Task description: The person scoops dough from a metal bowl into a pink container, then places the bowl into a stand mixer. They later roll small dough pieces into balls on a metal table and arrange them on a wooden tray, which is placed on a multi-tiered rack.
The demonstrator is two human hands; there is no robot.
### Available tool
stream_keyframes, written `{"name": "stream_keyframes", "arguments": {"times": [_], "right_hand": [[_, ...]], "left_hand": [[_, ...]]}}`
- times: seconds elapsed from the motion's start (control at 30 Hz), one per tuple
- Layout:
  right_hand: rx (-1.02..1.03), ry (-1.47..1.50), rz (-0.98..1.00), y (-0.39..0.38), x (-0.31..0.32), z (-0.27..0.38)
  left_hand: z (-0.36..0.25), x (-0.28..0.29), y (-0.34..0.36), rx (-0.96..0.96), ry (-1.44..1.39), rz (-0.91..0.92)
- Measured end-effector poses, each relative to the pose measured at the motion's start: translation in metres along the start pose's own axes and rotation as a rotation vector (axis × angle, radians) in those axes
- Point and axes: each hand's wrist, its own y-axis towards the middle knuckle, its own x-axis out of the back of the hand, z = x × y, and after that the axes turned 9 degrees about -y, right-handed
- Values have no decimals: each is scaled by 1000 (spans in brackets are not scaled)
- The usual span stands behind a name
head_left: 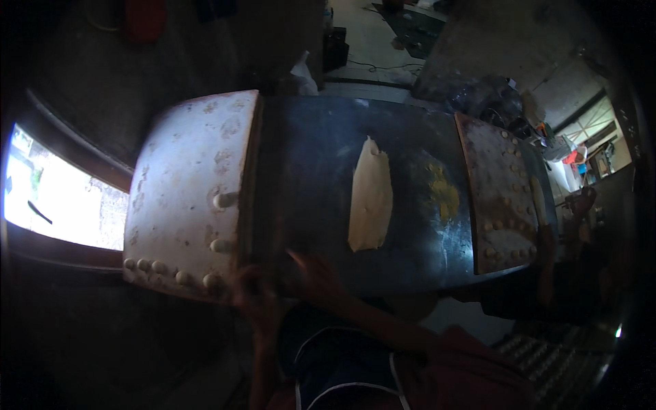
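Note:
My left hand (258,294) is blurred at the lower right corner of a pale floured board (178,171), beside several round dough balls (220,244); what it holds, if anything, is too dark to make out. My right hand (311,277) is near the front edge of the dark table (304,164), its fingers smeared and dim, to the lower left of a long flat oval sheet of dough (370,198). A yellowish smear (443,195) marks the tabletop right of the sheet.
A second board (486,198) with several dough balls lies at the right. Another person's arm (545,266) is beside it, near a long pale object (540,201). A tray with rows of pieces (540,362) is at lower right. Plastic bags (492,96) lie behind the table.

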Motion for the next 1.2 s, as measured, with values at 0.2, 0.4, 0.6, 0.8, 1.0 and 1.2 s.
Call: {"name": "stream_keyframes", "arguments": {"times": [0.2, 0.4, 0.6, 0.8, 1.0, 1.2], "right_hand": [[-556, 111, -153, -163, 31, -75], [-706, 885, -18, -83, 51, -116], [-727, 478, 98, -71, 45, -128], [-316, 250, -57, -128, 63, -104], [-25, 995, 225, -94, 136, -61], [18, 848, 509, 11, 38, -121]], "left_hand": [[30, -163, 23, -350, -25, 387], [0, -167, -3, -416, -26, 493], [-36, -152, -14, 513, -250, 510], [27, -234, 3, 1128, -789, 574], [60, -193, -25, 62, -710, 699], [-55, -155, -47, -168, 547, 1135]]}}
